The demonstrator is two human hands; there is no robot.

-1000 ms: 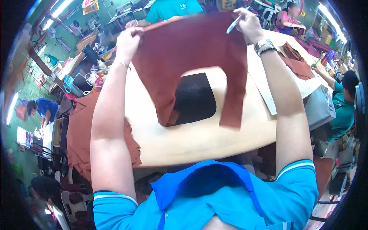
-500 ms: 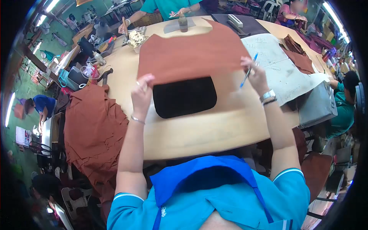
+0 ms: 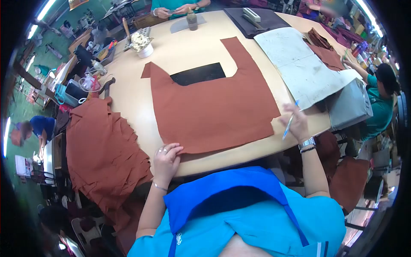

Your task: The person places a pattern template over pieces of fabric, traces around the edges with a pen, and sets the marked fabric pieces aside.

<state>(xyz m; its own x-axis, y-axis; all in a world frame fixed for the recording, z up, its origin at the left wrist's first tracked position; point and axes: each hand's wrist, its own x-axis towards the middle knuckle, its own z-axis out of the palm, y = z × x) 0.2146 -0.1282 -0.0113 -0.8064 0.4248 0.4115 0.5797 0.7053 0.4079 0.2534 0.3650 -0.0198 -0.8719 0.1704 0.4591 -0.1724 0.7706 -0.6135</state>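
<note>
A reddish-brown leather piece (image 3: 214, 109) lies on the pale wooden table (image 3: 195, 169), its notched side facing away from me. Part of a black panel (image 3: 199, 74) shows through the notch; the leather hides the rest. At the near left corner of the leather, my left hand (image 3: 167, 160) pinches its edge. My right hand (image 3: 296, 124) is closed around a blue-and-white pen (image 3: 290, 120), just off the right edge of the leather.
A heap of brown leather (image 3: 100, 147) hangs over the left table edge. White sheets (image 3: 295, 64) lie at the right beside a grey box (image 3: 351, 105). Farther back stand a tub (image 3: 144, 48) and a bottle (image 3: 192, 20). A co-worker's hands (image 3: 173, 11) are at the far edge.
The leather piece has come down from the air onto the table, nearer to me, covering most of the black panel. Both hands have moved toward me; the right one has left the leather.
</note>
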